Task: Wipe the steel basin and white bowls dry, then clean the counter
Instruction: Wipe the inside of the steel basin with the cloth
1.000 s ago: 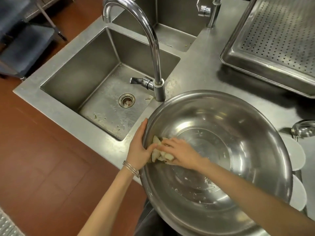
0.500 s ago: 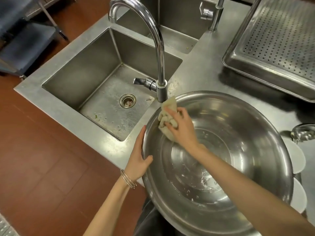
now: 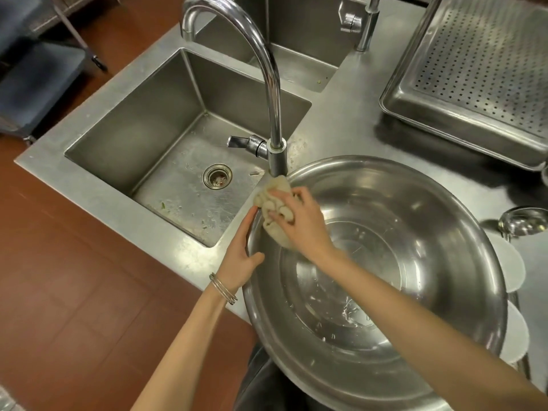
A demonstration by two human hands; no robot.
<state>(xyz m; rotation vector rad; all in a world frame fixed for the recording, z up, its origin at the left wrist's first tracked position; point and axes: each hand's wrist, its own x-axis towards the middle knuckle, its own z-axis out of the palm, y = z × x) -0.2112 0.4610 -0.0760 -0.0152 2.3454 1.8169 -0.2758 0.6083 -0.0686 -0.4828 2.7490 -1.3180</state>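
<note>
While the left hand (image 3: 240, 258) pinches the steel basin's (image 3: 415, 238) near-left rim, thumb inside and fingers outside, the right hand (image 3: 301, 225) has its grip curled round a bunched beige cloth (image 3: 274, 229), pressing it to the inner wall just below the faucet (image 3: 274, 114). The basin sits on the desk (image 3: 341, 120) beside the sink (image 3: 133, 137), overlapping what look like two white bowls (image 3: 508, 266).

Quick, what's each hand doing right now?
Left hand: closed, gripping the rim of the large round steel basin.
Right hand: closed, holding a crumpled beige cloth against the basin's inner wall.
</note>
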